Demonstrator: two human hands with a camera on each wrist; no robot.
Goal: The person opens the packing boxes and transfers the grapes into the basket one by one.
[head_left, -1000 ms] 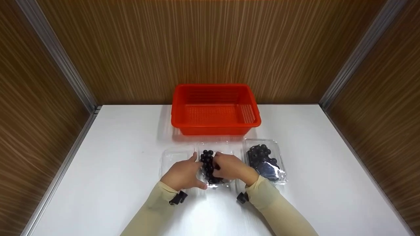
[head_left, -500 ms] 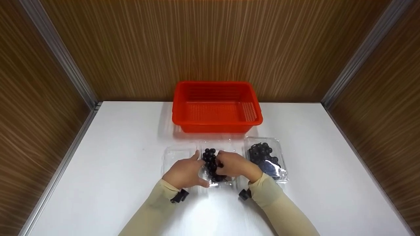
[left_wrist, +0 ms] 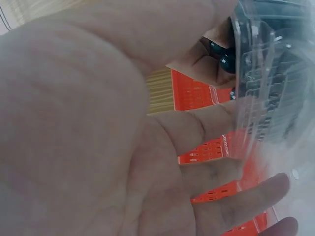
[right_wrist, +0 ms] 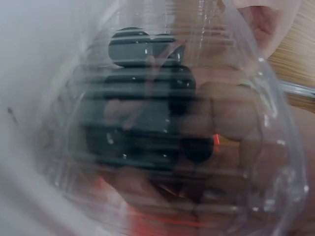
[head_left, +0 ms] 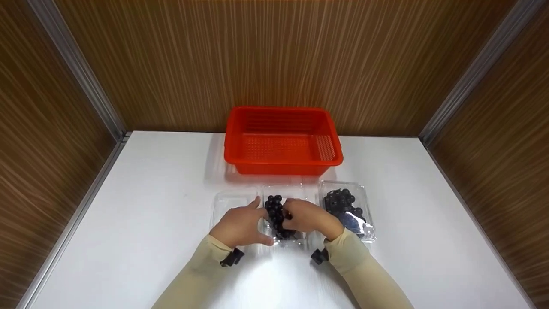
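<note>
On the white bench [head_left: 141, 223], both hands work at a clear ribbed plastic punnet of dark round berries [head_left: 279, 214] that sits in the middle of a row of three clear packs. The left hand [head_left: 238, 226] lies against the punnet's left side, thumb up by the berries and fingers laid along the plastic; in the left wrist view its fingers [left_wrist: 206, 128] are spread and nearly straight against the transparent wall [left_wrist: 266, 88], so this grip is apart, pressing rather than closing. The right hand [head_left: 308, 219] covers the punnet's right side, with its fingers curled over the edge onto the berries. The right wrist view shows the dark berries [right_wrist: 142, 103] through the ribbed plastic with fingers [right_wrist: 231, 113] bent round them, so this grip is clamped on the punnet.

Just left of the held pack, partly under the left hand, lies a clear plastic tray with nothing visible in it [head_left: 227, 204]. Just to the right stands a second closed clear punnet of dark berries [head_left: 346, 209], touching or nearly touching the right wrist. Behind the row, near the wood-grain back wall [head_left: 274, 56], sits a red perforated plastic basket [head_left: 283, 141], apart from the packs. Both forearms wear beige sleeves [head_left: 364, 270].
</note>
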